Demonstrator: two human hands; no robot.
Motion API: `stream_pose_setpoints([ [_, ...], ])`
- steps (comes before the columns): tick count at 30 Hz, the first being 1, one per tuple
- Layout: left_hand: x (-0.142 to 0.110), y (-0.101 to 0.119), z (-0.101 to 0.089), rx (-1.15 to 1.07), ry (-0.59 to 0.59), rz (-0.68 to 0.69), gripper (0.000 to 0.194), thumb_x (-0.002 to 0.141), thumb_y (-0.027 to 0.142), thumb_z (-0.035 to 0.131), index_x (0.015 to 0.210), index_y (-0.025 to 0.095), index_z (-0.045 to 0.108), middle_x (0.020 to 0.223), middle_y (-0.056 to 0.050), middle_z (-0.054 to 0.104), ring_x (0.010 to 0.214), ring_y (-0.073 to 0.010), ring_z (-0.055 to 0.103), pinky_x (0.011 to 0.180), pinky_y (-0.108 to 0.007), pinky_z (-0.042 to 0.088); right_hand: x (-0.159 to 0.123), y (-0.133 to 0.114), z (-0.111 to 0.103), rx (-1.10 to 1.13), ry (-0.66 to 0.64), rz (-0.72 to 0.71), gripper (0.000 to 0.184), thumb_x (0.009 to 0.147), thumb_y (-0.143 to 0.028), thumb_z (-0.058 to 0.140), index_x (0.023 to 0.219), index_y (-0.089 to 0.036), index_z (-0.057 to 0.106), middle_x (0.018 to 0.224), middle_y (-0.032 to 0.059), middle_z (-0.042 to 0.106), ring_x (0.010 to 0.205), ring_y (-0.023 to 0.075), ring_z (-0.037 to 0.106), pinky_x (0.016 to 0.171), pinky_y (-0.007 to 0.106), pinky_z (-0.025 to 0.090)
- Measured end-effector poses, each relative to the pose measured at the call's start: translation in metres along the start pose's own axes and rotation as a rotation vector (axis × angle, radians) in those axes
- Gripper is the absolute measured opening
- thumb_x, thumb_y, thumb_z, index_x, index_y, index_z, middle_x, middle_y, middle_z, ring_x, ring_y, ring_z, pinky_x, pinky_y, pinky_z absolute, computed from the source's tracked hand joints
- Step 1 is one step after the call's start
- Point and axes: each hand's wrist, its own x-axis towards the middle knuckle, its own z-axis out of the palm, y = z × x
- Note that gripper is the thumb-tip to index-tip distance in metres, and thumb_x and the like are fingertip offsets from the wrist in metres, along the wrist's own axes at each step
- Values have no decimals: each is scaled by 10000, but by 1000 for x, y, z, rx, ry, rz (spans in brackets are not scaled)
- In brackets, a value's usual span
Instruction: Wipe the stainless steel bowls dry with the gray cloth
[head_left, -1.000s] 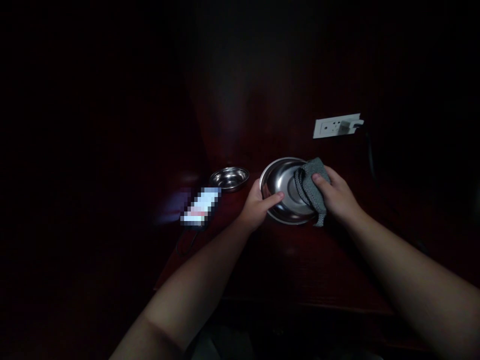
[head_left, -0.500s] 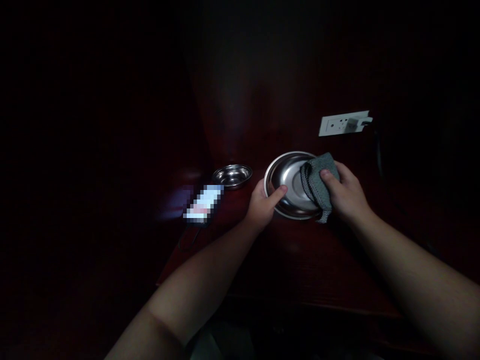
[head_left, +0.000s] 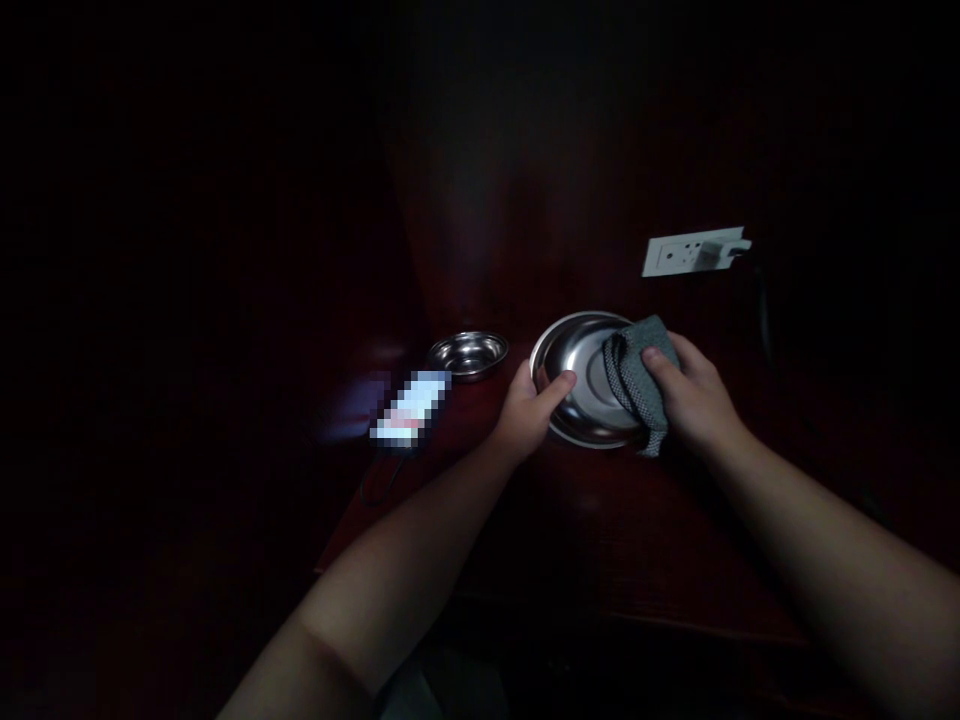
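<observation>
A shiny steel bowl (head_left: pixel 577 345) is held tilted toward me above the dark red table. My left hand (head_left: pixel 531 408) grips its left rim, thumb laid over the inside and the other fingers hidden behind. On the right side, a folded grey-green cloth (head_left: pixel 637 365) with a speckled edge lies over the rim and part of the inner wall. My right hand (head_left: pixel 697 390) is closed on this cloth, its thumb pressing from the front; the fingers behind are mostly out of sight.
A second steel bowl (head_left: pixel 469 355) stands on the table (head_left: pixel 600 550) to the left. In front of it is a lit phone (head_left: pixel 411 408), its screen blurred, with a cable. A white wall socket (head_left: pixel 696 252) holds a plug at the back right. The surroundings are very dark.
The whole view has shifted slightly, so everything sits a little lower and farther right. Both hands keep the same hold on the bowl and the cloth.
</observation>
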Motion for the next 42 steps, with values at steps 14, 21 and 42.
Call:
stream_pose_setpoints([
  [14,-2,7,1,0,-8,-47,392,705,371,706,1007,183,540,919,-45,608,890,-206,582,874,-410,438,1,1,-1,5,-14,54,466,766,-540,587,1116,-233,609,1121,82,646,1048,292,594,960,512,425],
  [21,0,6,-1,11,-17,-25,373,701,348,708,993,176,554,921,-43,604,878,-197,571,871,-395,425,0,-1,-1,33,-34,68,446,759,-536,599,1107,-256,616,1101,71,658,1030,300,606,946,511,442],
  [42,-2,13,0,54,-117,81,441,726,315,680,1103,150,521,1039,-85,612,992,-221,559,911,-383,404,-2,-9,-2,63,-66,61,539,691,-489,693,1152,-231,585,1108,80,644,1006,288,615,918,482,470],
])
